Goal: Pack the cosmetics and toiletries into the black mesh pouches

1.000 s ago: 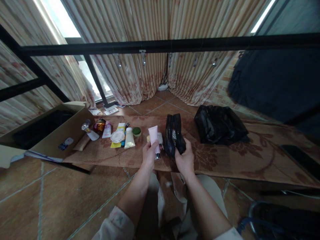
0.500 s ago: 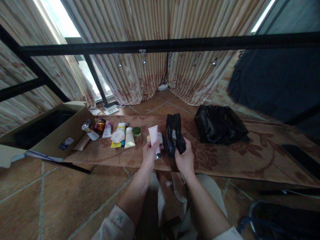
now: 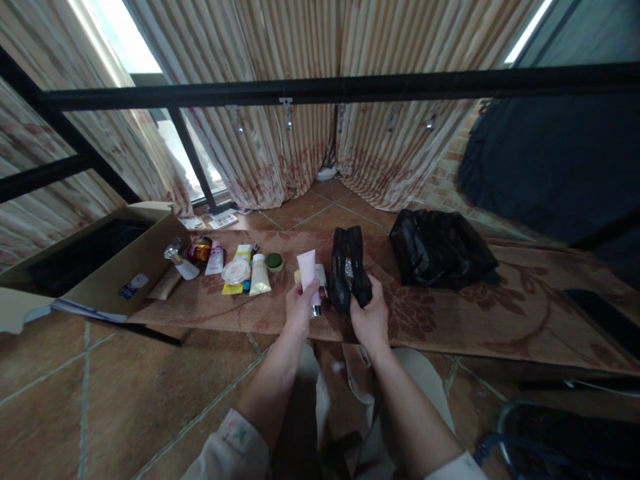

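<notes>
My left hand (image 3: 299, 310) is closed around a pale pink squeeze tube (image 3: 307, 268) with a silver cap pointing down towards me. Small bottles behind that tube are partly hidden by it and my fingers. Just to the right, my right hand (image 3: 371, 315) grips the near end of a black mesh pouch (image 3: 341, 283). The pouch gapes along its top, and something glittery silver (image 3: 349, 268) shows inside. Left of my hands lie a cream tube (image 3: 259, 275), a jar with a green lid (image 3: 274, 262) and a round clear-lidded container (image 3: 235, 272).
Farther left are a white tube (image 3: 215, 258), an amber jar (image 3: 200, 249), a silver-topped bottle (image 3: 181, 259) and an open cardboard box (image 3: 145, 263). A larger black mesh bag (image 3: 440, 250) sits on the right of the cloth-covered bench (image 3: 450, 320). A dark flat object (image 3: 603, 320) lies at the right end.
</notes>
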The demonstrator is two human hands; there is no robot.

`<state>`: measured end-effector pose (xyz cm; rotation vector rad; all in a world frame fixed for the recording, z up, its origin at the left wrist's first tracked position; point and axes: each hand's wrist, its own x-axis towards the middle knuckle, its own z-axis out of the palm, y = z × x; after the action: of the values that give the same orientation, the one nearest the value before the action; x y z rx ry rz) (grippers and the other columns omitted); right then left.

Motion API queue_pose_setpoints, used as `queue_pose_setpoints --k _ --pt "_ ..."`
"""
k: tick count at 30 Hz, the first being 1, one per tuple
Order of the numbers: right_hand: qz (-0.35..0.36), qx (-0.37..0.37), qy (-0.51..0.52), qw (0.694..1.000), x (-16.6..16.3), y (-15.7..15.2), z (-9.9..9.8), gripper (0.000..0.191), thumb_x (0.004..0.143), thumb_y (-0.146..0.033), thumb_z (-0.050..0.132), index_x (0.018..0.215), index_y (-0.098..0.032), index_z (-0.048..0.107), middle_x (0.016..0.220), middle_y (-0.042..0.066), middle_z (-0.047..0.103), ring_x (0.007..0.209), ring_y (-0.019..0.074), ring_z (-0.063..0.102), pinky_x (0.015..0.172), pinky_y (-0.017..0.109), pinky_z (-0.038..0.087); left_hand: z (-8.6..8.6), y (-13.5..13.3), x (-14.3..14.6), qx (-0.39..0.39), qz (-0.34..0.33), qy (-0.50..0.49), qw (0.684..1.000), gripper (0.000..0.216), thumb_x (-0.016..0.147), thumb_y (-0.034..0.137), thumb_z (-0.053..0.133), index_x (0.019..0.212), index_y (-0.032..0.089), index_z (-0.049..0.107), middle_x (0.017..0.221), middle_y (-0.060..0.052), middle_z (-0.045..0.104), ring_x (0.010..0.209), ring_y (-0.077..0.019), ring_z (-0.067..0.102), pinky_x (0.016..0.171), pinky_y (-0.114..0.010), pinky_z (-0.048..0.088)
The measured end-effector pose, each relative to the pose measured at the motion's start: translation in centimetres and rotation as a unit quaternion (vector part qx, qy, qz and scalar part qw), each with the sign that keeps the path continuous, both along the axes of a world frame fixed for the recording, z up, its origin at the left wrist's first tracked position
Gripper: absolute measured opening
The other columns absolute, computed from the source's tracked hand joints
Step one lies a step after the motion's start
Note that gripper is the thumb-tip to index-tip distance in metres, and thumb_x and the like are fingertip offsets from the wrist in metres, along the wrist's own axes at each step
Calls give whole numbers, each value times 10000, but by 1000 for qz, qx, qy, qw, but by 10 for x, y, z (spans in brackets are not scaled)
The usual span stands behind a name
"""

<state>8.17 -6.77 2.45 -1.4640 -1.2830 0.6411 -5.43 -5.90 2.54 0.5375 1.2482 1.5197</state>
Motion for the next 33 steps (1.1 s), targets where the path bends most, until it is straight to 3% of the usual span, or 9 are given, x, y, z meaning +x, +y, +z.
queue_pose_setpoints --k 15,33 --pt "2 1 -3 1000 1 0 1 502 770 -325 596 1258 -240 517 1136 58 672 1007 231 637 910 394 482 4 -2 1 3 5 -10 1000 351 612 395 750 808 119 657 590 -12 635 498 -113 546 502 -222 378" --pt "-1 5 -4 1000 0 1 -1 497 762 -323 595 1247 -241 521 1125 53 673 1007 228 634 913 394 479 5 -3 2 3 3 -31 1000 398 629 436 729 862 161 561 649 -12 647 532 -120 574 519 -225 403"
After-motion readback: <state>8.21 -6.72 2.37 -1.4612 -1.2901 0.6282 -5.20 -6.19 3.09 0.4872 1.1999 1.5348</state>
